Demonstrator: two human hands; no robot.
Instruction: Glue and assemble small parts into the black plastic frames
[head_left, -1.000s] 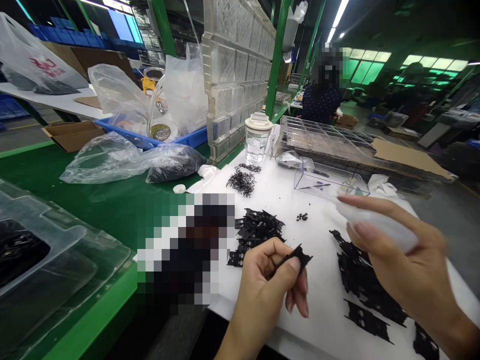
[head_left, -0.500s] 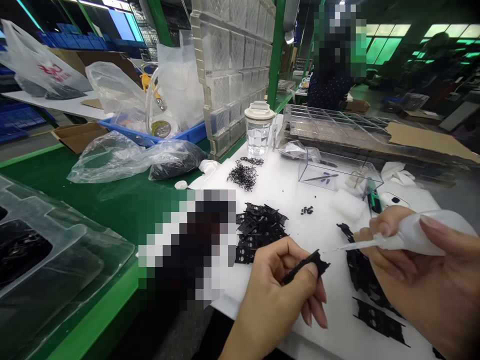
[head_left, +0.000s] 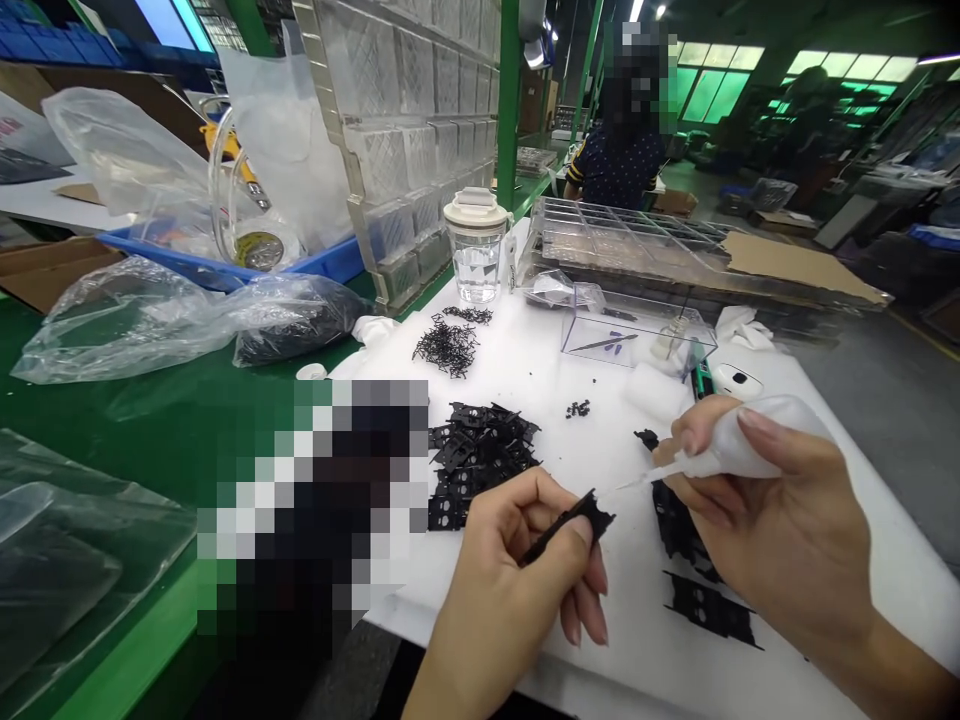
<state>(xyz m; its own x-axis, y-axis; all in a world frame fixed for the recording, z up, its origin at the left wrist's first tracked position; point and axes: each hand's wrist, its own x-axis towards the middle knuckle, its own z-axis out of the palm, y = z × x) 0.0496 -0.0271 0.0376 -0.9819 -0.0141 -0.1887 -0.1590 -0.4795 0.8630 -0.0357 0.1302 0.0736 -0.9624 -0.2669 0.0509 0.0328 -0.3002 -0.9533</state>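
Between thumb and fingers, my left hand (head_left: 517,580) pinches a small flat black plastic part (head_left: 598,516), its notched end sticking out. My right hand (head_left: 772,510) is closed around a white squeeze bottle (head_left: 772,437) with a long thin nozzle (head_left: 637,480). The nozzle tip points left, very close to the notched end; whether they touch I cannot tell. Beyond my left hand lies a pile of similar black parts (head_left: 480,450). More black parts (head_left: 675,525) lie partly hidden behind my right hand, and a single one (head_left: 711,608) rests below it.
On the white table stand a lidded cup (head_left: 476,245) and a clear box (head_left: 637,335) with tweezers. Tiny black pieces (head_left: 577,409) and thin black bits (head_left: 448,345) lie loose. Transparent trays (head_left: 615,240) sit behind. A person (head_left: 619,150) is farther back. Left, a plastic bag (head_left: 292,320) holds black material.
The whole view has shifted, so the table and both hands appear farther left. Both hands keep their holds, with the nozzle still at the black part's end.
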